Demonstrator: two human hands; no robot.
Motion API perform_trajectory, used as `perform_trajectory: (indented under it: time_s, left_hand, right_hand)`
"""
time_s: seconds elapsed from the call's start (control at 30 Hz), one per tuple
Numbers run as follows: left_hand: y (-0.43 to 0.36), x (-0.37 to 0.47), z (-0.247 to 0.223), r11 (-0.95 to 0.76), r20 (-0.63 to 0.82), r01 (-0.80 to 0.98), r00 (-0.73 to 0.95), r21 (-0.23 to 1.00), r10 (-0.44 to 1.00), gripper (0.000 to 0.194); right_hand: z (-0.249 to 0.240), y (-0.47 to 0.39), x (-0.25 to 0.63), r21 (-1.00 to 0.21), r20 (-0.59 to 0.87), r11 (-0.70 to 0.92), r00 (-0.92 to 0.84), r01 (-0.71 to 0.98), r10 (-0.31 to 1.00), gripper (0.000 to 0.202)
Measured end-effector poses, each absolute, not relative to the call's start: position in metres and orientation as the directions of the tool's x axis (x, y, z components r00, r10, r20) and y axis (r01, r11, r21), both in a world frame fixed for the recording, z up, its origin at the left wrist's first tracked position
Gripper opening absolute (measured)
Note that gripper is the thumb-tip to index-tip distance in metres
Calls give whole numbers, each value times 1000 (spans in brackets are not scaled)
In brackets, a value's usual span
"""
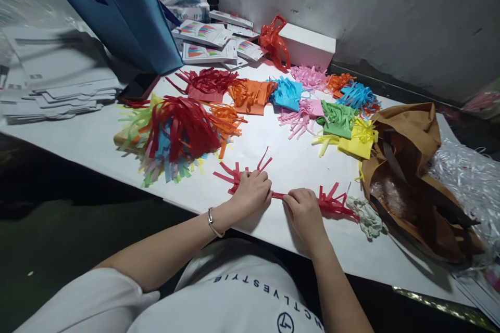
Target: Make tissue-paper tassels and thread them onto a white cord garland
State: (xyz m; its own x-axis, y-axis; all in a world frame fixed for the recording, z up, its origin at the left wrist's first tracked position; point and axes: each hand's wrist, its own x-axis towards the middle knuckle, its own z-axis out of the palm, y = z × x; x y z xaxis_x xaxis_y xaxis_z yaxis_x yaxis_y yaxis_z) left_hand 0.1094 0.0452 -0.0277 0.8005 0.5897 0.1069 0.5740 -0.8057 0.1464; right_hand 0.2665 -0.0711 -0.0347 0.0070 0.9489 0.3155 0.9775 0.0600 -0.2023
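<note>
A red paper strip with fringed ends (278,195) lies across the white table (219,192) close to its front edge, its middle rolled narrow. My left hand (252,192) is closed on it at the left, with fringes spreading out beyond the fingers. My right hand (304,213) has its fingers pressed together on the strip a little to the right. More red fringe (334,205) runs from my right hand toward a crumpled pale cloth (367,216).
Left of my hands is a pile of fringed paper tassels (175,135). Colored fringed bundles (252,96) curve behind. A brown bag (406,166) stands right, a blue bag (128,21) back left near white stacks (58,73). A white box (307,44) sits by the wall.
</note>
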Motion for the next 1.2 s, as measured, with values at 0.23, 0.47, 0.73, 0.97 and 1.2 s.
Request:
perform_trajectory:
  time_s: [0.23, 0.47, 0.73, 0.97, 1.2]
  left_hand:
    - [44, 104, -28, -936, 266, 310, 900, 170, 346, 11]
    - [48, 109, -33, -922, 206, 309, 911, 234, 358, 17]
    - [41, 110, -25, -880, 157, 417, 876, 228, 456, 17]
    - [41, 131, -10, -865, 52, 495, 864, 82, 500, 9]
    - [37, 125, -12, -980, 98, 197, 975, 28, 198, 16]
  right_hand:
    - [-43, -70, 262, -233, 332, 69, 12, 970, 943, 14]
    - [-43, -74, 259, -230, 309, 62, 12, 971, 951, 14]
    - [-40, -100, 278, -273, 303, -91, 176, 958, 937, 12]
    - [-41, -87, 270, -247, 305, -245, 315, 938, 899, 13]
    - [-37, -89, 268, -194, 314, 30, 33, 980, 949, 16]
